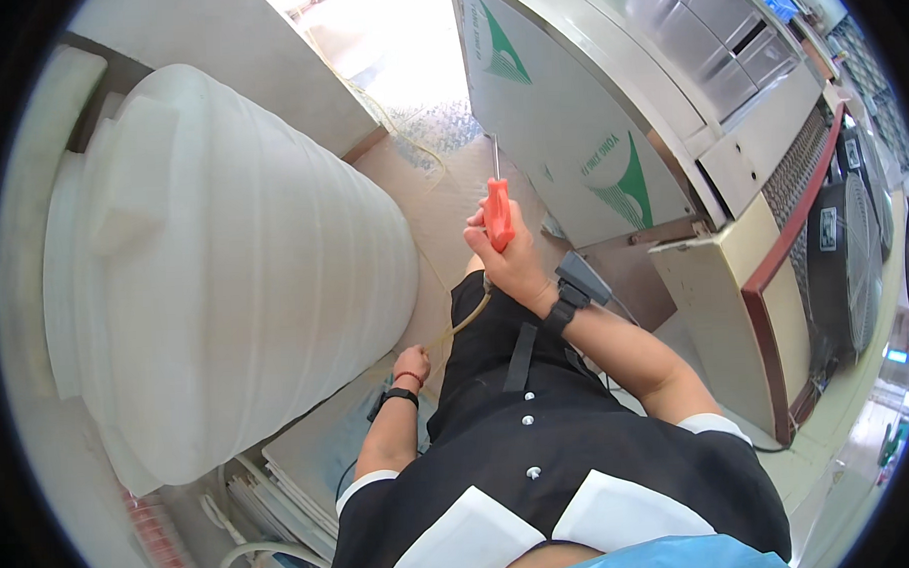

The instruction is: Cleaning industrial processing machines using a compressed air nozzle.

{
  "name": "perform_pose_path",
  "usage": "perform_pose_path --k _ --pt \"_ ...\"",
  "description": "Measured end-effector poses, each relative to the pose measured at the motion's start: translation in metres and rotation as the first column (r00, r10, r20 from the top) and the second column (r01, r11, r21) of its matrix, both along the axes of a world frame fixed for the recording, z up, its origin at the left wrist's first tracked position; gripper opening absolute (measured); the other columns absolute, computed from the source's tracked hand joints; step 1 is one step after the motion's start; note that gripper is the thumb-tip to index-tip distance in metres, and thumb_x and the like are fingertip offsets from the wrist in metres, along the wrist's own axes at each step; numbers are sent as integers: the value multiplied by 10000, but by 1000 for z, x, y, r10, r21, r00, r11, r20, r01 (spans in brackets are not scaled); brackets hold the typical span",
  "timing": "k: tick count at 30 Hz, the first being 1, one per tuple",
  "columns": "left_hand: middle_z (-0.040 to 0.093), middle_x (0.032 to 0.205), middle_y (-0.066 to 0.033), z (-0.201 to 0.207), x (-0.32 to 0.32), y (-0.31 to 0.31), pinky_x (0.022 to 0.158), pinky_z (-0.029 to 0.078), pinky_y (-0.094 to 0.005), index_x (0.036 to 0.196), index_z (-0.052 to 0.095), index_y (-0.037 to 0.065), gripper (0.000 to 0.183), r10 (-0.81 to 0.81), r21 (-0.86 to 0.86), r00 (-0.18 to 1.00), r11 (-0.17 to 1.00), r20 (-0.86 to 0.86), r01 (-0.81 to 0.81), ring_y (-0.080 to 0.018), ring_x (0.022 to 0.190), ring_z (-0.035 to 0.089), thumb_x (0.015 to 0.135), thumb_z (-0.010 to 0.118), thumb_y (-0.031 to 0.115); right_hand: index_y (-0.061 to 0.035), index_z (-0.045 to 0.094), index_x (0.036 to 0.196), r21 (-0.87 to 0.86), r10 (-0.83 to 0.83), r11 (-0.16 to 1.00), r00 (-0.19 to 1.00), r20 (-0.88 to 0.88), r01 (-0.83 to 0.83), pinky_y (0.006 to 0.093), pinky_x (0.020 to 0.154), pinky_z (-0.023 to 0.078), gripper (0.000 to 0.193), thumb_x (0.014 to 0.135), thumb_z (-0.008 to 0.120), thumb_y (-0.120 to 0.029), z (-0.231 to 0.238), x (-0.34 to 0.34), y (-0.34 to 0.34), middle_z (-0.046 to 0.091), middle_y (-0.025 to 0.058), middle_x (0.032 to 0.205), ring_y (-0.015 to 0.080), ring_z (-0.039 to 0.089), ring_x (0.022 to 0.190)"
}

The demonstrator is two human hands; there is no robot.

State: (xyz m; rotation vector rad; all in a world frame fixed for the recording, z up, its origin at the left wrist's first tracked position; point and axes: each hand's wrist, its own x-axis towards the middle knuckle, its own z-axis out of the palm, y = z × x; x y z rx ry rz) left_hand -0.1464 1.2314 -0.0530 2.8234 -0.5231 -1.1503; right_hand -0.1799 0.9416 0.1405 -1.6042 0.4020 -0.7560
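My right hand (pixel 512 254) is closed around the red handle of a screwdriver (pixel 499 207), its metal shaft pointing away from me toward the floor ahead. A yellowish hose (pixel 466 318) bends from just under that hand down to my left hand (pixel 412 364), whose fingers are closed on it beside the big tank. Whether the right hand also grips the hose's upper end is hidden. A black band with a grey box-shaped device (pixel 582 280) sits on my right wrist.
A large white ribbed plastic tank (pixel 263 261) fills the left side. Right ahead stands a metal-clad cabinet (pixel 569 130) with green-marked film. A cream box (pixel 726 305) and black fans (pixel 839 271) are on the right. Pipes and flat panels (pixel 300 460) lean at lower left.
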Motion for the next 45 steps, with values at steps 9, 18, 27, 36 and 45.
perform_pose_path --k 9,18,27,36,45 --pt "601 1027 -165 -39 71 -74 847 443 -402 983 636 112 274 60 -19 986 998 -154 -64 -334 981 560 812 467 242 -21 445 1062 48 61 997 997 -52 -58 302 674 442 372 805 641 -205 -9 99 -61 551 83 858 179 556 761" --pt "595 1034 -177 -48 175 -134 864 429 -415 1032 613 83 333 136 -83 966 984 -218 -158 -333 994 551 822 494 313 -38 447 1087 -2 280 960 957 -75 -281 324 675 452 389 801 641 -216 8 324 -103 577 90 800 196 573 735" --pt "617 941 -167 4 231 -183 773 455 -443 946 626 93 302 357 -238 928 897 -110 -373 -345 889 577 829 489 336 -27 374 1250 284 506 780 829 238 -558 237 760 426 463 839 576 -94 43 430 -114 547 28 972 106 528 834" --pt "612 950 -132 -35 202 -190 761 450 -431 1012 574 123 290 650 -439 760 679 -12 -588 -331 899 568 834 489 336 9 356 1201 14 861 258 237 449 -966 360 788 451 413 863 503 -178 125 460 -103 563 139 937 233 573 882" --pt "597 959 -142 40 189 -228 762 446 -416 1036 547 108 241 834 -667 552 420 15 -616 -340 875 566 843 493 243 -46 438 1139 -85 712 -633 -622 327 -769 495 909 384 573 760 667 -409 200 458 -50 553 163 1003 359 515 1032"
